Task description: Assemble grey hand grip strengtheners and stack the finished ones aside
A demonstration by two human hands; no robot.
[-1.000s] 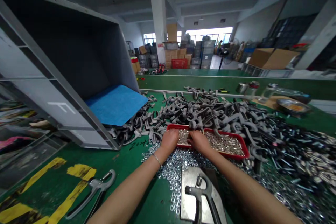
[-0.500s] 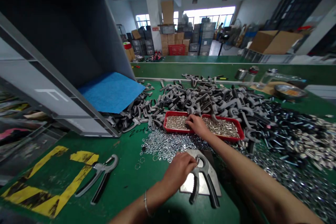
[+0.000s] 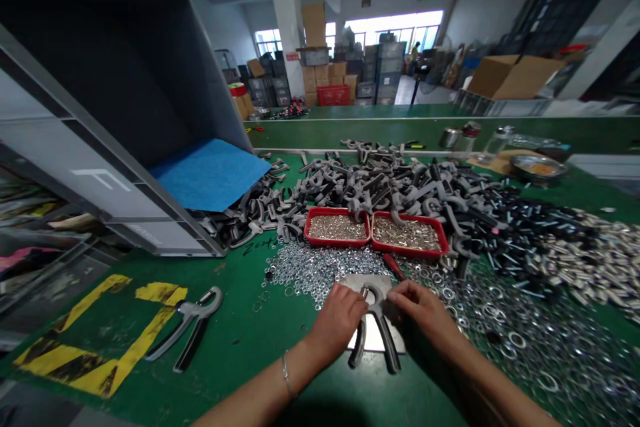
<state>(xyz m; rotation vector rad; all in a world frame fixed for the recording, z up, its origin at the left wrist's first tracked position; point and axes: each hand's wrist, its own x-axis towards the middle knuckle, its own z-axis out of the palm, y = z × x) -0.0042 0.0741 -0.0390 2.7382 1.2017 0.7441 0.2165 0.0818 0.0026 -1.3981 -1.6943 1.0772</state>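
Observation:
On a metal plate [image 3: 371,340] in front of me lies a grey spring clamp [image 3: 384,333] with black-gripped handles. My left hand [image 3: 340,317] is closed on the clamp's left side, near its jaw. Just right of the clamp's jaw, my right hand [image 3: 417,307] has its fingertips pinched together; anything between them is too small to make out. Behind the plate stand two red trays, the left one [image 3: 336,242] with tiny metal parts and the right one [image 3: 410,252] with small pins. A red-handled tool [image 3: 395,267] lies between trays and plate.
Another clamp [image 3: 193,320] lies left, beside yellow-black tape [image 3: 90,373]. A large grey crate [image 3: 120,187] with a blue sheet [image 3: 215,173] stands at the left. Heaped clamp parts [image 3: 375,180] fill the back; loose rings [image 3: 530,340] and metal sleeves [image 3: 590,273] spread right.
My right hand has left the red trays and come back toward me, beside the clamp. My left hand stays at the clamp. The red-handled tool now shows.

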